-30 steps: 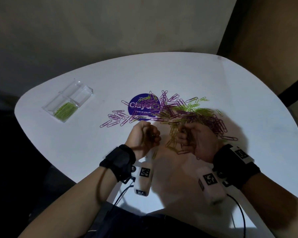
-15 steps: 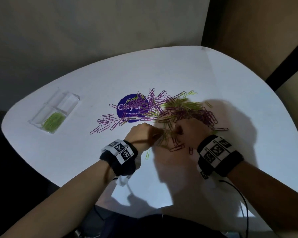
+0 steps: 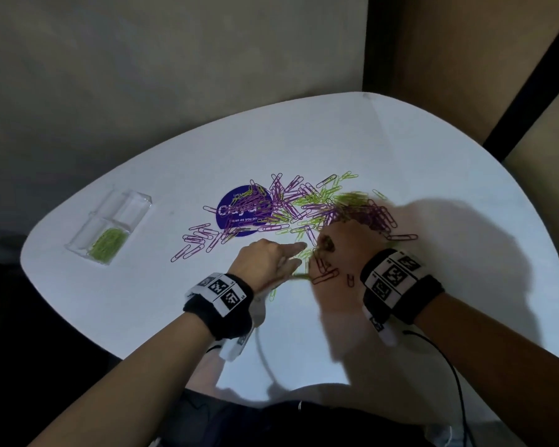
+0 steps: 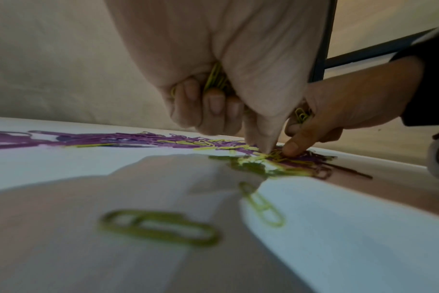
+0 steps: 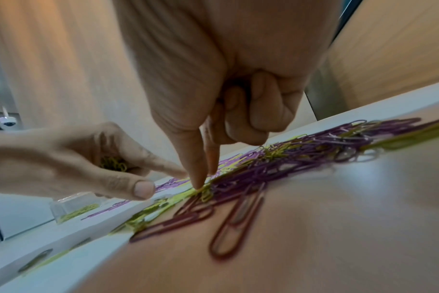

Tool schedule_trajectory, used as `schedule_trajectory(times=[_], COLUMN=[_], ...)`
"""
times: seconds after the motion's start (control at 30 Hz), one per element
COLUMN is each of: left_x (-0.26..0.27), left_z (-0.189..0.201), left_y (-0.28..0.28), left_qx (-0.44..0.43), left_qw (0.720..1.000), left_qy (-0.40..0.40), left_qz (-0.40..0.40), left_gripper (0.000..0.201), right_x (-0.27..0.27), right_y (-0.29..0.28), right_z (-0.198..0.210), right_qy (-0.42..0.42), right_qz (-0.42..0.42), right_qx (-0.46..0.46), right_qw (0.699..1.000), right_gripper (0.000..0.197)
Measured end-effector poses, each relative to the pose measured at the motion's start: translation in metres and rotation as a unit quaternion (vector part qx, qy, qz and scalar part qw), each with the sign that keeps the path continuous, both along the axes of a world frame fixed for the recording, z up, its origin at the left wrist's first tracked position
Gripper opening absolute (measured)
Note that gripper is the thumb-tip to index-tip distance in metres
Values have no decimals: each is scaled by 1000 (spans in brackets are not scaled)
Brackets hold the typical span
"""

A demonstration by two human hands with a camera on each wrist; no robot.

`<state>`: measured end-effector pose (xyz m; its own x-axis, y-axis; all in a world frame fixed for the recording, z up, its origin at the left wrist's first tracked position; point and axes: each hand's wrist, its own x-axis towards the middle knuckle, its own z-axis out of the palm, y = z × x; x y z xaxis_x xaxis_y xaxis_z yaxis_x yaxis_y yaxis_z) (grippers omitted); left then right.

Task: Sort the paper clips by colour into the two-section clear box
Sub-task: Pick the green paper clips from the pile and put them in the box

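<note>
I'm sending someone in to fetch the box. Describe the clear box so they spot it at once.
Start at the white table and look to its far left edge, well away from the pile of purple and green paper clips and the round purple sticker. There lies the two-section clear box. Its nearer section holds green paper clips; the farther one looks empty.

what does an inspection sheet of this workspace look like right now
surface: rounded white table, lit, hand shadows on it
job's things: mixed pile of purple and green paper clips mid-table; two-section clear plastic box far left, green clips in its near section only
clutter: round purple sticker under the pile
grippers: left hand and right hand both hold green clips, picking at the pile
cables: black cable from the right wrist
surroundings: beige wall, dim
</note>
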<state>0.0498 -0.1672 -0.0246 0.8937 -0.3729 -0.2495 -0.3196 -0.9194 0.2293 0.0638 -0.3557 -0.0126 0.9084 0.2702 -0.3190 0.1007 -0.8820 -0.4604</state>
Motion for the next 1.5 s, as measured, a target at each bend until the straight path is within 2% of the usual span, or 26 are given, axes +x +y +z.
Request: schedule_trajectory(times=[0.1, 0.23, 0.33, 0.47, 0.63, 0.77, 0.87, 0.97, 1.07, 1.2, 1.33, 1.43, 1.5], left_x=[1, 1, 11, 12, 9, 12, 3, 1, 2, -5, -9, -11, -13], left_z=[-2, 6, 13, 7, 12, 5, 4, 6, 0, -5, 0, 3, 9], left_y=[-9, 1, -8, -2, 5, -2, 6, 2, -3, 22, 8, 6, 18], left_qx=[20, -10, -14, 8, -2, 24, 24, -8, 22, 19, 1, 22, 19], left_qw=[1000, 1000, 1000, 998, 999, 999, 999, 1000, 998, 998, 995, 994, 998], left_qy=[20, -7, -11, 58, 4, 16, -8, 3, 17, 25, 41, 41, 41], left_qz=[-10, 21, 11, 6, 51, 36, 39, 3, -63, -57, -89, -103, -52], left_gripper=[38, 35, 37, 32, 40, 37, 38, 34, 33, 37, 49, 41, 50], right_x=[-2, -5, -8, -9, -8, -9, -8, -8, -11, -16, -16, -9, -5], right_y=[3, -1, 2, 2, 0, 5, -1, 0, 5, 4, -3, -4, 3], right_z=[-1, -4, -4, -2, 2, 1, -1, 1, 5, 6, 11, 13, 11], right_qy=[10, 7, 9, 6, 1, 14, 12, 14, 23, 20, 47, 52, 30], right_qz=[8, 4, 1, 14, 9, 24, 15, 39, 91, 119, 125, 120, 127], right_qx=[-6, -13, -2, -19, -22, -38, -32, -27, -36, -61, -81, -79, -81], right_qw=[1000, 1000, 1000, 1000, 1000, 999, 999, 999, 995, 991, 988, 988, 988], right_gripper=[18, 20, 21, 12, 14, 11, 7, 12, 21, 16, 14, 25, 45])
